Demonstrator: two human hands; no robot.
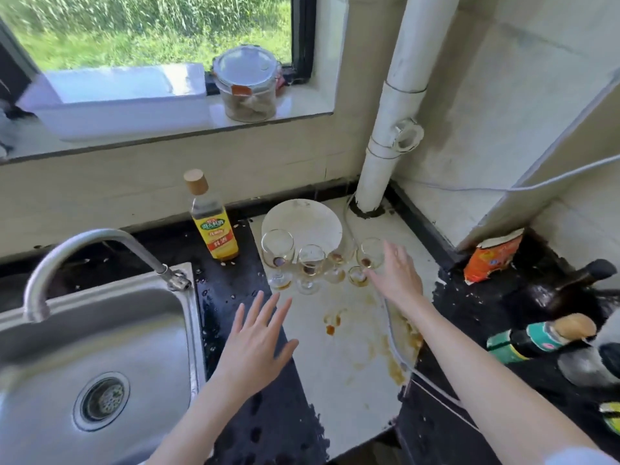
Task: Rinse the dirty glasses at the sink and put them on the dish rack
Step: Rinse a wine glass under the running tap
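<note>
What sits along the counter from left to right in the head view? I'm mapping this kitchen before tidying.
Faucet → yellow bottle → white plate → white pipe → orange packet → green-labelled bottle.

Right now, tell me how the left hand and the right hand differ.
The left hand hovers open over the dark counter edge beside the steel sink, touching nothing, short of the glasses. The right hand reaches farther, its fingertips at the rightmost clear stemmed glass with brown dregs; actual contact cannot be confirmed. Both hands are bare, with fingers spread, and neither grips anything.
</note>
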